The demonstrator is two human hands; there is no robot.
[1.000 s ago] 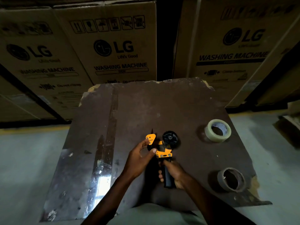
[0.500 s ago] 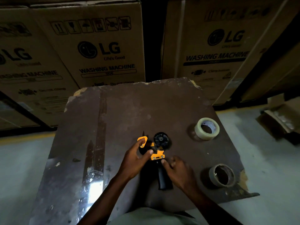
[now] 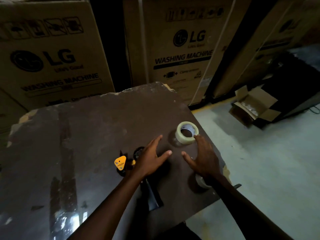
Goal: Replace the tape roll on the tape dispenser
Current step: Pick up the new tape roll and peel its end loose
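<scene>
The worn, dark brown tabletop shows pale chipped edges and a glossy streak at its near left. On it lies a tape dispenser with a bright yellow-orange triangular plate and black body. Far right sits a translucent, pale cream tape roll. Behind stand tan cardboard boxes printed in black lettering. The floor is pale grey-green.

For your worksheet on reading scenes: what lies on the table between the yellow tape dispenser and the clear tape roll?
In the head view, the left hand hovers open between the tape dispenser and the clear tape roll; otherwise only bare table.
</scene>
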